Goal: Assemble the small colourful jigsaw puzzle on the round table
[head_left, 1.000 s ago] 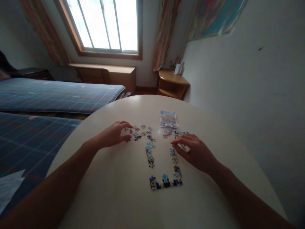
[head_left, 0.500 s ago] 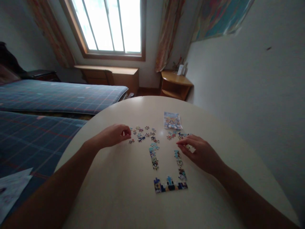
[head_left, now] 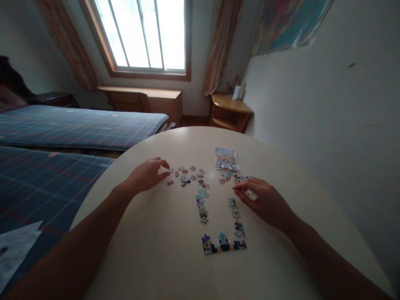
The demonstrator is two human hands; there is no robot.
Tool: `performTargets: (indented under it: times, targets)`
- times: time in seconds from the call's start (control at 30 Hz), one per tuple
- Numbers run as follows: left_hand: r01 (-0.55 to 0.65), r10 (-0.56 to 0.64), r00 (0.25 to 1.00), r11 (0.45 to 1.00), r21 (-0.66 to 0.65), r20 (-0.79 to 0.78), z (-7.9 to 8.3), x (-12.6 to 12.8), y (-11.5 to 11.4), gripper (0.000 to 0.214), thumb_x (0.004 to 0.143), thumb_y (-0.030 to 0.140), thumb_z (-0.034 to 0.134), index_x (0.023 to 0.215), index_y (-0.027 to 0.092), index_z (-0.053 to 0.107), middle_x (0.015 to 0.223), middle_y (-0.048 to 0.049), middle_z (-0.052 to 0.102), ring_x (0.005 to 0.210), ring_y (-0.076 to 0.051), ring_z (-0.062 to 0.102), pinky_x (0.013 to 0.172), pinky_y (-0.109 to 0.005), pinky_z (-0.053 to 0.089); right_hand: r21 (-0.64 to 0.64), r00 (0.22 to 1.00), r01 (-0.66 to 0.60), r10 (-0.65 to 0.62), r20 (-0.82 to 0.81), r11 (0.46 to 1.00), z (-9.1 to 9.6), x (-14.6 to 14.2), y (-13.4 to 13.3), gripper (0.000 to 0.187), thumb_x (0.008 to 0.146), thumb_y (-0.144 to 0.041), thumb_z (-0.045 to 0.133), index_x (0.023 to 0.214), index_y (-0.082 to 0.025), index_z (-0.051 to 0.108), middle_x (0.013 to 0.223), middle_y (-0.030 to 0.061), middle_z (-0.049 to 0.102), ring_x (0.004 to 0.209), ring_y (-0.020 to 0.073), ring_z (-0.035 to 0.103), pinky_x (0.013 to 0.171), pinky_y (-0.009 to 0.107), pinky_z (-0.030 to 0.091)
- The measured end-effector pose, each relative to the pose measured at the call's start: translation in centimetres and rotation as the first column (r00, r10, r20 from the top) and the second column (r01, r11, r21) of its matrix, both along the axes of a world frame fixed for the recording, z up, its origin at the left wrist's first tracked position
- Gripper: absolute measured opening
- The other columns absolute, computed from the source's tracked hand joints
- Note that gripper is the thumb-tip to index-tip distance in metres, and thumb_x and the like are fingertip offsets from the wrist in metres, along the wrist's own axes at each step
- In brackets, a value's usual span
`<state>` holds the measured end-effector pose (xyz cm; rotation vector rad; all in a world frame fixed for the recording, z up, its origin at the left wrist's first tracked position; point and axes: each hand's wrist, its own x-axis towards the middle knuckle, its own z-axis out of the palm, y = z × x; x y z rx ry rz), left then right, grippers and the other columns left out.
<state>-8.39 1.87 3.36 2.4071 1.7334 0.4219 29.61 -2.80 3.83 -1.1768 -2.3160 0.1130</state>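
Observation:
A partly built jigsaw lies on the round cream table: a joined bottom edge, a left column and a right column. Loose pieces are scattered beyond it, with a second cluster below a small picture card. My left hand rests on the table at the left end of the loose pieces, its fingers apart and its fingertips by a single piece. My right hand lies beside the right column, thumb and forefinger pinched together; what they hold is hidden.
Two beds with blue plaid covers stand to the left of the table. A wooden corner shelf is beyond it under the curtains, and a white wall runs close along the right. A white sheet lies at the lower left.
My left hand's fingers, pinched together half a second ago, have spread and reached back to the loose pieces. My right hand has barely moved.

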Motion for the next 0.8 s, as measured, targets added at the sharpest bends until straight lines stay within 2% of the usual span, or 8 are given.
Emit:
performTargets:
  times: [0.13,0.2,0.37,0.5,0.63,0.8]
  targets:
    - [0.037,-0.039,0.999,0.997,0.074,0.021,-1.4,0.4,0.4,0.046,0.089,0.048,0.055,0.126,0.019,0.057,0.133,-0.0125,0.057,0.123,-0.030,0.052,0.107,-0.045,0.040,-0.017,1.000,0.011,-0.011,-0.005,1.000,-0.2,0.1,0.0,0.014,0.092,-0.029,0.058,0.091,-0.023,0.071,0.088,0.0042,0.075,0.082,0.0199,0.069,0.077,0.036,0.052]
    - [0.025,-0.025,1.000,0.998,0.063,0.008,-2.1,0.5,0.5,0.057,0.089,0.052,0.055,0.133,0.017,0.051,0.142,-0.0141,0.051,0.131,-0.032,0.046,0.111,-0.047,0.036,-0.018,1.000,0.027,-0.027,-0.009,0.999,-0.3,0.2,0.0,0.014,0.092,-0.028,0.058,0.091,-0.023,0.071,0.089,0.0040,0.075,0.083,0.0201,0.069,0.078,0.036,0.052]
    - [-0.052,0.054,0.998,0.996,0.071,-0.028,-3.1,0.1,1.2,0.062,0.092,0.053,0.049,0.138,0.012,0.046,0.143,-0.0179,0.049,0.133,-0.033,0.044,0.113,-0.047,0.034,-0.023,0.991,0.131,-0.131,-0.021,0.991,0.0,0.5,0.2,0.015,0.089,-0.028,0.059,0.094,-0.022,0.073,0.086,0.0040,0.074,0.077,0.0204,0.068,0.075,0.036,0.052]
    - [-0.072,0.075,0.997,0.992,0.105,-0.022,-3.6,0.1,1.7,0.063,0.094,0.053,0.044,0.139,0.009,0.045,0.142,-0.0194,0.050,0.132,-0.033,0.045,0.113,-0.046,0.034,-0.032,0.962,0.252,-0.254,-0.099,0.967,0.6,1.1,0.4,0.020,0.089,-0.033,0.057,0.095,-0.020,0.072,0.080,0.0046,0.073,0.070,0.0197,0.068,0.068,0.033,0.052]
    - [-0.056,0.061,0.997,0.991,0.123,-0.038,-4.6,0.5,2.0,0.069,0.094,0.059,0.042,0.141,0.008,0.044,0.145,-0.0195,0.048,0.135,-0.034,0.043,0.113,-0.047,0.033,-0.055,0.918,0.353,-0.357,-0.171,0.934,0.9,1.9,0.9,0.025,0.089,-0.035,0.057,0.103,-0.020,0.071,0.076,0.0030,0.072,0.067,0.0185,0.068,0.069,0.031,0.051]
    - [-0.124,0.127,0.992,0.972,0.197,-0.004,-5.2,0.7,2.5,0.064,0.093,0.057,0.043,0.136,0.010,0.049,0.141,-0.0174,0.053,0.131,-0.032,0.047,0.112,-0.046,0.036,-0.095,0.876,0.432,-0.443,-0.193,0.897,0.8,2.4,1.4,0.026,0.087,-0.034,0.057,0.105,-0.020,0.070,0.079,0.0025,0.073,0.071,0.0182,0.069,0.071,0.030,0.050]
